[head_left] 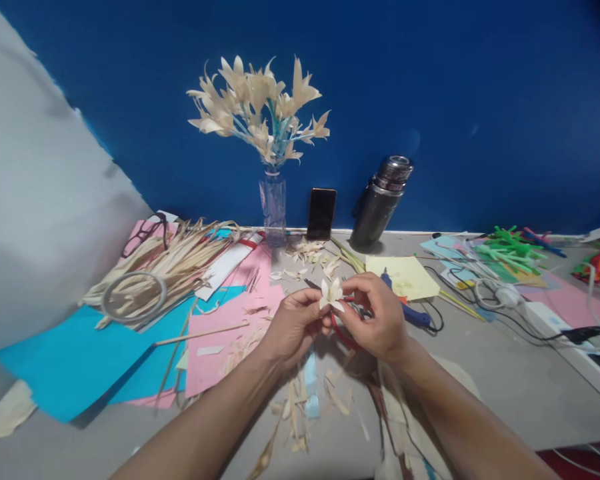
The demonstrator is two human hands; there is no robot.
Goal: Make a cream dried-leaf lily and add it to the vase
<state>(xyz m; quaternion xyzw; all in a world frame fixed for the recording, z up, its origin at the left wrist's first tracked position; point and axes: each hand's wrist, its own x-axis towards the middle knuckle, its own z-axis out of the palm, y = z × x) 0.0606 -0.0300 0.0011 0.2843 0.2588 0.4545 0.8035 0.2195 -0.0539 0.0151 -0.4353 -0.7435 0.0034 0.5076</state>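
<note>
A small cream flower point(332, 293) with pointed petals, seemingly made of dried husk, is between my hands above the table. My left hand point(300, 323) pinches its base from the left, thumb and fingers closed. From the right, my right hand point(377, 317) grips the petals' edge between thumb and forefinger. Red-handled scissors point(343, 333) lie beneath, partly covered by my hands. Just beyond my right hand is a blue glue gun point(415, 316). Husk scraps point(297, 407) are strewn on the table below and around my wrists.
Similar flowers point(257, 93) stand in a clear bottle point(274, 210) by the blue wall. Beside it are a phone point(322, 213) and a tilted dark flask point(380, 203). Dried husks point(185, 260), a tape ring point(111, 300) and coloured paper point(85, 350) lie left; a power strip point(545, 320) and cables lie right.
</note>
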